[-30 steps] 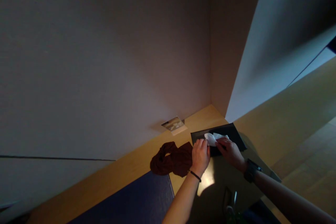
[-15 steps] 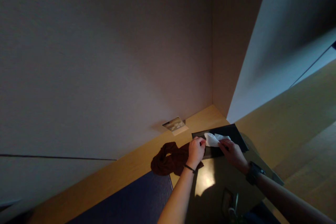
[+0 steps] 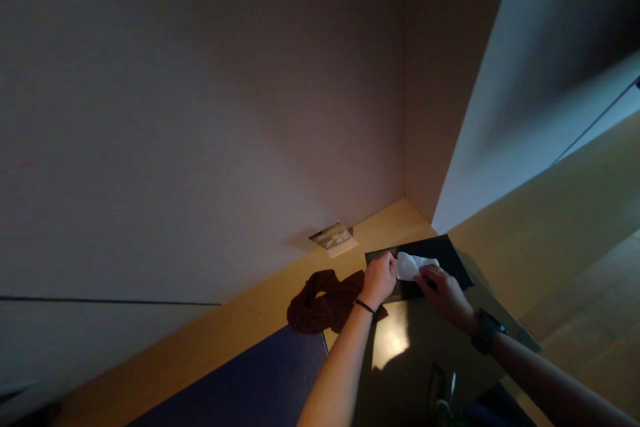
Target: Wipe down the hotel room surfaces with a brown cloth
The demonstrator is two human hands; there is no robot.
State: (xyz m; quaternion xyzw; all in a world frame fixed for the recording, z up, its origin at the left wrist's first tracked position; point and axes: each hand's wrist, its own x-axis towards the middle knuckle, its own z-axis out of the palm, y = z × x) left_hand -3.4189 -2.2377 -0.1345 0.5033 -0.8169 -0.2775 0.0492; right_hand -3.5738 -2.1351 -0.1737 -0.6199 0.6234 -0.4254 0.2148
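Both the left hand (image 3: 379,277) and the right hand (image 3: 444,288) are noted at one crumpled white cloth (image 3: 409,266). The left hand is clenched, its fingers gripping the cloth's near left end. The right hand has its thumb and fingers pinched on the opposite side. Material of the cloth is probably thin, tissue or fabric; the dim light does not settle which. A thin black band (image 3: 365,307) is worn at the left wrist, a dark watch (image 3: 486,331) at the right.

The cloth is located over a flat black case (image 3: 440,247), which lies at the far end of a dark table (image 3: 420,333). A bright patch of light (image 3: 393,340) falls on the table between the forearms. Nearer the wearer, a small item with a shiny edge (image 3: 451,388) is recorded; its identity is unclear.

Just beside the left hand, a dark red-brown fabric (image 3: 310,310) lies bunched in a loop, partly on the pale wooden ledge (image 3: 260,300). Beyond it, a small tilted card (image 3: 333,237) is positioned on the ledge close to the grey wall (image 3: 200,147). A dark blue panel (image 3: 250,380) occupies the lower left, and wooden floor (image 3: 595,300) is visible at the right.
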